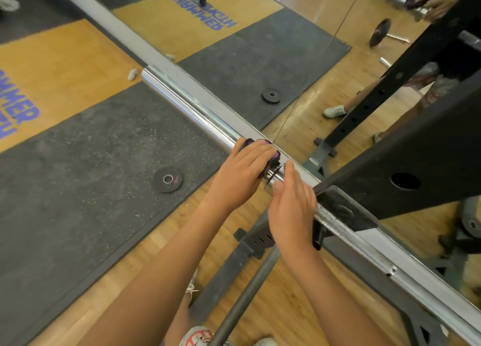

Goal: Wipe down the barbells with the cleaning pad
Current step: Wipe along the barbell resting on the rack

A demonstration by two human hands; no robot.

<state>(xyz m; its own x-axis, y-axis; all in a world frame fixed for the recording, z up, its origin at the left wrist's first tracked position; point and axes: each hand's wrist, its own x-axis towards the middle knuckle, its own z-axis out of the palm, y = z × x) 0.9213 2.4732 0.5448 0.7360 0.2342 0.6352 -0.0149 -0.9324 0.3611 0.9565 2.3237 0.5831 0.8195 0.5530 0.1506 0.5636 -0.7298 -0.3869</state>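
The cleaning pad, purple & black, is held on the barbell at the inner end of its chrome sleeve, just by the collar, near the hook of the rack on which the bar is carried. The pad is laid over the top of the sleeve & is gripped by the left hand, fingers curled round it. The right hand is placed over the shaft btwn collar & hook, fingers straight & together, thumb alongside. Nothing is held in it, & whether the bar is actually touched can't be told. The rest of the sleeve is seen running free to the upper left, w/ its reflection beside it in a wall mirror. Below, a dark rubber mat is laid on a wood floor. A small black weight plate lies flat near the mat's right edge. Shoes are seen at the view's bottom edge.
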